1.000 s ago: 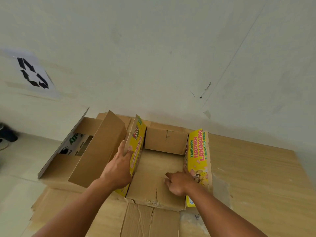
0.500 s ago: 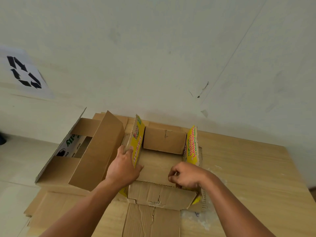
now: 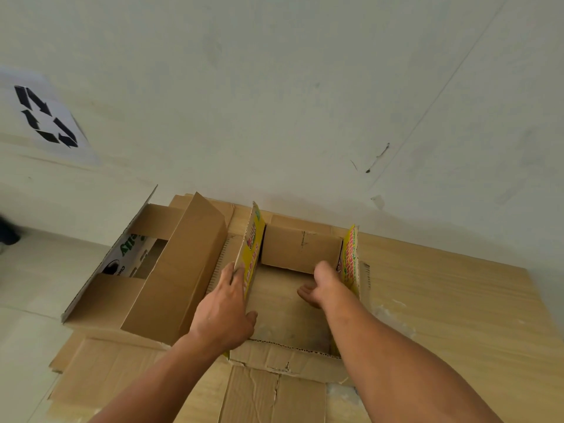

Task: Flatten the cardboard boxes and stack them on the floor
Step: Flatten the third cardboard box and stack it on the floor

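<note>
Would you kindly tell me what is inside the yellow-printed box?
The right hand shows inside the yellow-printed box, over its bare brown bottom. The forearm covers the near right corner, so that part cannot be checked.

Two open boxes, two hands, one recycling sign

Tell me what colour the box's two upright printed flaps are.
Yellow, with red lettering; the head view shows the flaps best.

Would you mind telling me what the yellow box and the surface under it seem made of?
The box looks like corrugated cardboard: matte brown inside, fluting at cut edges, yellow print outside. The surface looks like pale wood or laminate, given its grain lines; I cannot tell which.
</note>
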Motion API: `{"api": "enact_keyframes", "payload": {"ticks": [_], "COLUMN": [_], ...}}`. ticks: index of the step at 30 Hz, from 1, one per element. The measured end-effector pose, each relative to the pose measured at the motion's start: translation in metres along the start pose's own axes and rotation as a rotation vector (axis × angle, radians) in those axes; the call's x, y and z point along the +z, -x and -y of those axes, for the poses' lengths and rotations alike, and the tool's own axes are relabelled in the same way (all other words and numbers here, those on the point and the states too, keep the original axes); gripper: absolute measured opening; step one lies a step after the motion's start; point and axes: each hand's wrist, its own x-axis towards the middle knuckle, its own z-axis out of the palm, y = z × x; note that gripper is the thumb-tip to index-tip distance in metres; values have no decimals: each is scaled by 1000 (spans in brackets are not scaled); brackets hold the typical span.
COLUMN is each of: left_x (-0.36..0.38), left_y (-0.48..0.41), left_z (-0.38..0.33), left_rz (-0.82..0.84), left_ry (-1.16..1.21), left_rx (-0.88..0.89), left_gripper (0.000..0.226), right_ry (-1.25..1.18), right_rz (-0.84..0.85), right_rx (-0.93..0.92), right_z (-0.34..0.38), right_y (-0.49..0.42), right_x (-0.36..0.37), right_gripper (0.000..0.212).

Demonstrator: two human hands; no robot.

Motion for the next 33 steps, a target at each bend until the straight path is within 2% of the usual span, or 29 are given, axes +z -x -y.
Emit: {"api": "enact_keyframes", "payload": {"ticks": [4, 7, 13, 19, 22, 24, 28, 31, 33], "left_x": [2, 3, 0, 0, -1, -1, -1, -3, -4], "left_y": [0, -1, -1, 0, -1, -2, -5, -6, -6], "left_z": [0, 2, -1, -2, -2, -2, -2, -2, -3], "left_rz": [2, 1, 18, 69, 77, 82, 126, 143, 152], "left_ry": [-9, -31, -39, -49, -63, -80, -77, -65, -58], "left_rx": [15, 36, 64, 127, 140, 150, 196, 206, 203], "left_gripper": [96, 97, 101, 109, 108, 106, 102, 101, 101], "right_ry": [-260, -339, -290, -69, 127, 307, 820, 1212, 1331], "right_rz": [-45, -39, -18, 68, 132, 124, 65, -75, -179], "right_rx": [30, -3, -100, -404, -520, -590, -816, -999, -1026], "right_z": [-1, 1, 9, 33, 58, 73, 86, 81, 71], "right_y": [-15, -22, -4, 14, 24, 32, 44, 41, 36], "right_x": [10, 10, 7, 0, -10, -18, -42, -62, -71], "right_gripper": [58, 50, 30, 32, 58, 66, 64, 61, 67]}}
